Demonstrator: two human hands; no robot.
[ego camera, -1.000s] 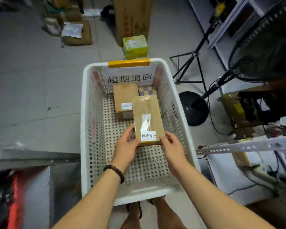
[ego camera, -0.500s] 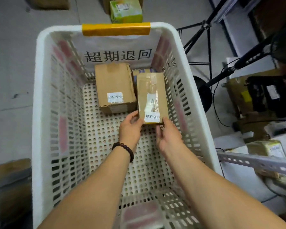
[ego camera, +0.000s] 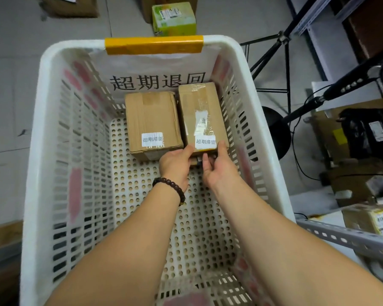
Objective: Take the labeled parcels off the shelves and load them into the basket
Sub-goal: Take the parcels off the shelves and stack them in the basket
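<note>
- The narrow parcel [ego camera: 202,115], brown cardboard with a white label at its near end, lies in the far right corner of the white plastic basket [ego camera: 34,173]. It is just beside the wider parcel [ego camera: 153,122], which sits against the far wall.
- The left hand [ego camera: 175,164] grasps the narrow parcel's near left corner, thumb on top.
- The right hand [ego camera: 219,168] grasps its near right corner, thumb on the upper edge and fingers curled beneath the end.
- The near end looks lifted off the basket floor, and something small and dark shows under it. I cannot tell what it is.
- Risk: if the parcel rests on that hidden thing rather than on the floor, letting go could leave it rocking or let it slide toward the near edge.
- Risk: the fingers under the end could be trapped if the parcel is dropped rather than lowered.
- Risk: pushing hard toward the far wall could jam it against the right wall's slots or shove the wider parcel askew.
- Another labelled parcel [ego camera: 369,219] sits on the shelf [ego camera: 341,237] by the basket's right edge, so loading looks unfinished.
</note>
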